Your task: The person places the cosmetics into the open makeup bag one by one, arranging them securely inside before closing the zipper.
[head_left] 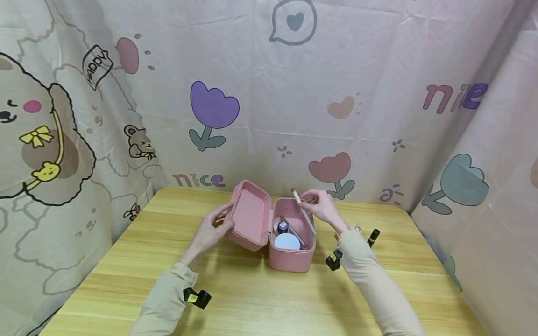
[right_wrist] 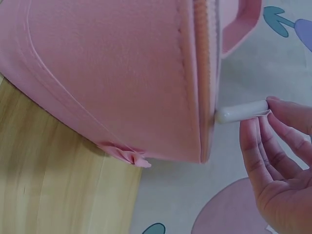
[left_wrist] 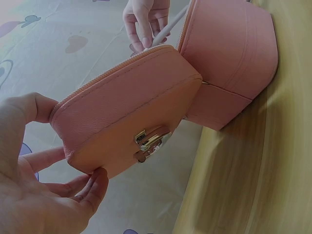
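A pink cosmetic case (head_left: 291, 261) stands on the table with its lid (head_left: 252, 214) swung out to the left. My left hand (head_left: 210, 231) grips the lid's outer edge, thumb on one side and fingers on the other, as the left wrist view shows. Between the thumb and fingers of my right hand (head_left: 321, 206) is a slim white pen-like stick (head_left: 296, 196), tilted over the case's right rim, its lower end inside the opening. Inside the case lie a pale round disc (head_left: 287, 241), a small dark purple jar (head_left: 283, 227) and a thin stick (head_left: 297, 234).
A black tube (head_left: 373, 237) is on the wooden table (head_left: 235, 298) right of the case. Beside it, my right forearm partly hides a small shiny item (head_left: 357, 229). A printed curtain (head_left: 269, 102) hangs behind the table and along both sides.
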Action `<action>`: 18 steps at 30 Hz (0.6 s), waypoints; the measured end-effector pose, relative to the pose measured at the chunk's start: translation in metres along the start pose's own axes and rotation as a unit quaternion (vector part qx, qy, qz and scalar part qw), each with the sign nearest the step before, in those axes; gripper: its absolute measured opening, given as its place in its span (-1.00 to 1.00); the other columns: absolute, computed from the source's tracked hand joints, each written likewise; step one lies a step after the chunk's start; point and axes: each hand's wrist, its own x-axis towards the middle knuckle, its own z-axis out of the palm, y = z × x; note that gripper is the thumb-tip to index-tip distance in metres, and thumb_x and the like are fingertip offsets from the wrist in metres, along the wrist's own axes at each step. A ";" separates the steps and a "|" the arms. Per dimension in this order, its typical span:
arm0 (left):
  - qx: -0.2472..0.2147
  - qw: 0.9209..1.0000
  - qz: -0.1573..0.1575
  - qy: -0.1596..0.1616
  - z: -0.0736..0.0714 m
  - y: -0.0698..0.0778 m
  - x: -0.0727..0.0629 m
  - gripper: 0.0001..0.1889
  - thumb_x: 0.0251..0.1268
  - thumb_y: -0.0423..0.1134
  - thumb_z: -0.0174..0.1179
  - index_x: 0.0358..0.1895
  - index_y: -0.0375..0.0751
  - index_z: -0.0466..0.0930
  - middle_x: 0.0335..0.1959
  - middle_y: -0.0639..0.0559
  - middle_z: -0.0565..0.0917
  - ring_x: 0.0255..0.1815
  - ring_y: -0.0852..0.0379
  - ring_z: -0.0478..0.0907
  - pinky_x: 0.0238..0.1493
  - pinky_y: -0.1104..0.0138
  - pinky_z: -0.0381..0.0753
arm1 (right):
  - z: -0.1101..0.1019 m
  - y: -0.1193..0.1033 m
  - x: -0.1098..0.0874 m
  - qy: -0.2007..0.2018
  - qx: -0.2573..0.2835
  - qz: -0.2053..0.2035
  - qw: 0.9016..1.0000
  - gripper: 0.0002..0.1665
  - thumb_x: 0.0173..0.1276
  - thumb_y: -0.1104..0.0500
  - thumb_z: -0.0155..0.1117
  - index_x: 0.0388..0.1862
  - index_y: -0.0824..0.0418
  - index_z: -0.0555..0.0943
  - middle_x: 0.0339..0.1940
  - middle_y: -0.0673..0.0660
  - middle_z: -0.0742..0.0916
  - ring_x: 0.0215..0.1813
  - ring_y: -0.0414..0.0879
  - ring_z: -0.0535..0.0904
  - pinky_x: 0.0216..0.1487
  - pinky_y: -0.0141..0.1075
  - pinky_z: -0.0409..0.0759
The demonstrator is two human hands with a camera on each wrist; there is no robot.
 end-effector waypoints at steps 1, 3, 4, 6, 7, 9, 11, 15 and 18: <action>0.000 1.000 -0.001 0.000 0.000 0.000 0.000 -0.37 0.35 -0.42 0.15 0.49 -0.38 0.26 0.40 -0.51 0.40 0.37 -0.40 0.45 0.41 -0.01 0.51 | 0.001 -0.001 0.001 -0.001 -0.005 -0.001 1.000 -0.73 0.28 0.36 0.38 -0.05 0.44 0.67 -0.22 0.42 0.79 -0.43 -0.16 0.71 -0.30 -0.05 0.80; 0.000 1.000 -0.002 -0.001 0.000 0.000 0.000 -0.37 0.35 -0.42 0.15 0.49 -0.37 0.26 0.40 -0.51 0.39 0.37 -0.40 0.45 0.41 -0.01 0.51 | 0.003 -0.001 0.002 -0.002 -0.018 -0.002 1.000 -0.75 0.27 0.35 0.39 -0.07 0.42 0.68 -0.23 0.40 0.79 -0.44 -0.15 0.71 -0.35 -0.14 0.80; 0.000 1.000 -0.002 -0.001 0.000 0.000 0.000 -0.37 0.35 -0.42 0.15 0.49 -0.37 0.26 0.40 -0.51 0.39 0.37 -0.40 0.45 0.40 0.00 0.52 | 0.004 -0.002 0.003 -0.003 -0.024 -0.002 1.000 -0.75 0.27 0.35 0.40 -0.08 0.41 0.69 -0.23 0.40 0.80 -0.45 -0.15 0.71 -0.37 -0.19 0.79; 0.000 1.000 -0.003 -0.001 0.000 0.000 0.001 -0.37 0.35 -0.42 0.16 0.49 -0.38 0.26 0.41 -0.51 0.39 0.37 -0.40 0.45 0.40 0.01 0.53 | 0.005 -0.001 0.005 -0.004 -0.033 -0.002 0.999 -0.75 0.27 0.34 0.40 -0.08 0.40 0.70 -0.24 0.38 0.80 -0.46 -0.15 0.70 -0.40 -0.26 0.76; -0.001 1.000 -0.003 -0.002 0.000 0.000 0.001 -0.37 0.35 -0.42 0.16 0.49 -0.38 0.26 0.41 -0.51 0.38 0.37 -0.40 0.45 0.39 0.02 0.53 | 0.006 -0.001 0.006 -0.005 -0.037 -0.002 0.999 -0.76 0.27 0.34 0.40 -0.08 0.39 0.70 -0.24 0.38 0.80 -0.46 -0.15 0.70 -0.41 -0.28 0.76; -0.001 1.000 -0.003 -0.001 0.000 0.000 0.001 -0.37 0.35 -0.42 0.16 0.48 -0.39 0.26 0.41 -0.52 0.38 0.37 -0.41 0.45 0.38 0.03 0.54 | 0.008 -0.002 0.008 -0.007 -0.046 -0.006 0.999 -0.76 0.27 0.33 0.40 -0.09 0.39 0.70 -0.25 0.37 0.81 -0.48 -0.17 0.69 -0.42 -0.30 0.74; -0.001 1.000 -0.001 0.000 0.000 0.000 0.001 -0.37 0.34 -0.43 0.16 0.48 -0.39 0.27 0.40 -0.52 0.39 0.36 -0.41 0.45 0.37 0.05 0.55 | 0.009 -0.002 0.010 -0.011 -0.053 -0.011 0.998 -0.77 0.28 0.32 0.40 -0.10 0.40 0.70 -0.26 0.36 0.80 -0.50 -0.19 0.68 -0.44 -0.32 0.73; -0.003 1.000 0.001 0.005 0.000 -0.001 0.002 -0.37 0.33 -0.44 0.16 0.47 -0.39 0.28 0.40 -0.51 0.40 0.36 -0.40 0.46 0.38 0.04 0.55 | 0.013 -0.004 0.013 -0.023 -0.072 -0.019 0.997 -0.80 0.30 0.32 0.39 -0.12 0.41 0.71 -0.26 0.36 0.81 -0.47 -0.16 0.69 -0.44 -0.36 0.72; -0.004 1.000 0.002 0.007 0.000 -0.002 0.003 -0.37 0.33 -0.45 0.16 0.47 -0.38 0.28 0.40 -0.50 0.40 0.36 -0.40 0.46 0.38 0.03 0.54 | 0.016 -0.004 0.015 -0.027 -0.085 -0.017 0.996 -0.80 0.31 0.31 0.38 -0.13 0.39 0.71 -0.25 0.35 0.81 -0.39 -0.07 0.73 -0.39 -0.35 0.73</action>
